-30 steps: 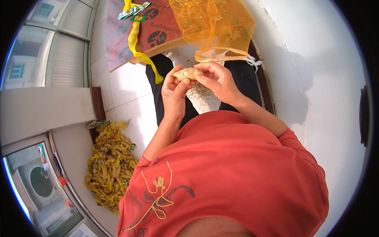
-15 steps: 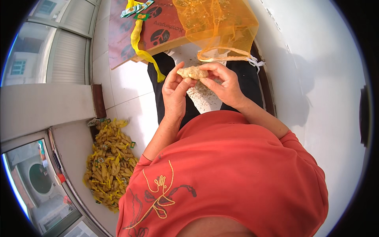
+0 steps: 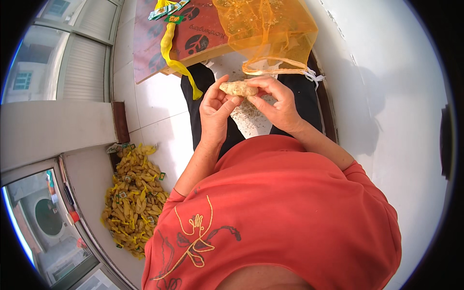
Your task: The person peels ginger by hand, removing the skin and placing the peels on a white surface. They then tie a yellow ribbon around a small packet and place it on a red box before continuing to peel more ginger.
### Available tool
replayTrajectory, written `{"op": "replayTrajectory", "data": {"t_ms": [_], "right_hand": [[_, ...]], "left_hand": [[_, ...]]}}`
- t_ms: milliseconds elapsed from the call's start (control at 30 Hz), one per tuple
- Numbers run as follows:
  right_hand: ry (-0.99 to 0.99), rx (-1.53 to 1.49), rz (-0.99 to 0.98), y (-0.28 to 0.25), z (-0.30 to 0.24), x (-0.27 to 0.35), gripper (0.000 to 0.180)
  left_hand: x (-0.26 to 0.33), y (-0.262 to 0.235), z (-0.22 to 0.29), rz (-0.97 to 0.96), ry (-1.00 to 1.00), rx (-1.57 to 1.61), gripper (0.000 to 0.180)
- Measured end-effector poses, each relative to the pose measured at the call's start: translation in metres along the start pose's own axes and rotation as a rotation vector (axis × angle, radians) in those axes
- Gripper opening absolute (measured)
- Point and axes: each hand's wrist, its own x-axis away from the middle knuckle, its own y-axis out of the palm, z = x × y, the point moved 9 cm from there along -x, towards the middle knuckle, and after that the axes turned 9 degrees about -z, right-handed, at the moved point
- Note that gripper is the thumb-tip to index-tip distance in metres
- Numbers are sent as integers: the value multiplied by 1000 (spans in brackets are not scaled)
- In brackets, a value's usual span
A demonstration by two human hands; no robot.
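Observation:
A knobbly, pale tan piece of ginger [image 3: 238, 88] is held level above my lap by both hands. My left hand [image 3: 214, 110] grips its left end between thumb and fingers. At the other end, my right hand [image 3: 279, 105] pinches it from above and below. Just beyond my left hand, a filled yellow mesh sleeve [image 3: 166, 47] with a green label lies on a red board table [image 3: 208, 30], its loose tail hanging over the near edge. A translucent orange mesh bag [image 3: 266, 30] drapes over the table's right side, its drawstring mouth facing me.
Small green-and-white label cards [image 3: 169, 9] lie at the table's far left. On the floor at my left is a large heap of yellow-netted ginger packs [image 3: 134, 198]. Soil crumbs [image 3: 249, 113] dot the floor between my legs. A white wall [image 3: 386, 96] stands close on the right.
The piece of ginger has shifted slightly to the right and tilted a little in my fingers. Both hands keep hold of it, almost in place.

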Motion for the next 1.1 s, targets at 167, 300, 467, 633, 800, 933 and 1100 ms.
{"op": "replayTrajectory", "data": {"t_ms": [167,300,467,633,800,933,1100], "right_hand": [[-33,48,-7,-4,-7,-1,29],[-45,52,0,-7,-6,-1,29],[-40,70,-3,-8,-7,0,30],[-64,120,-12,-8,-11,0,31],[-56,123,1,-9,-9,1,32],[-68,146,-7,-10,-11,1,32],[-75,151,-14,-8,-13,0,32]], "left_hand": [[-2,-1,-2,-11,-22,-24,43],[-4,-1,-5,3,-56,110,37],[-5,1,-4,-20,-57,148,35],[-5,0,-7,-37,-65,69,38],[-7,3,-5,-15,-69,127,39],[-7,2,-7,-16,-92,139,40],[-8,-1,-7,-19,-71,99,36]]}}
